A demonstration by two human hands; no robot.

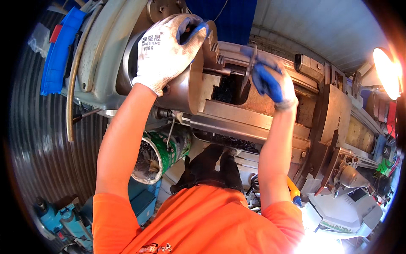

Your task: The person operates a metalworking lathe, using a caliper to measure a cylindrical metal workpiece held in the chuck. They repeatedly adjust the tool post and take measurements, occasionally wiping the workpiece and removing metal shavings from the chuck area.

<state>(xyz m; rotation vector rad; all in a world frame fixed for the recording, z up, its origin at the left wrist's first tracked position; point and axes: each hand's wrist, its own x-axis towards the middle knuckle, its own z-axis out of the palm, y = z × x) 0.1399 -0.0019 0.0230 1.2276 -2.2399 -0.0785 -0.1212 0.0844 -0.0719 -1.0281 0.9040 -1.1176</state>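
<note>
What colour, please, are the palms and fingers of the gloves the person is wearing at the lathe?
Blue coating on white knit, clearest on the right hand in the head view.

1. We have our left gloved hand (pixel 167 51) laid on top of the round steel lathe chuck (pixel 186 82), at the left end of the grey metal lathe bed (pixel 253 122).
2. Our right gloved hand (pixel 270 82) is to the right of the chuck, above the bed, gripping a slim metal measuring tool (pixel 249 67).
3. The tool reaches down to a thin steel rod (pixel 222 72) sticking out of the chuck toward the right.
4. Below the chuck, in front of the bed, a green-and-white tin bucket (pixel 163 154) lies tilted.
5. The grey carriage (pixel 334 122) sits on the bed, right of our right hand.
6. A bright lamp (pixel 387 72) stands at far right.
</note>
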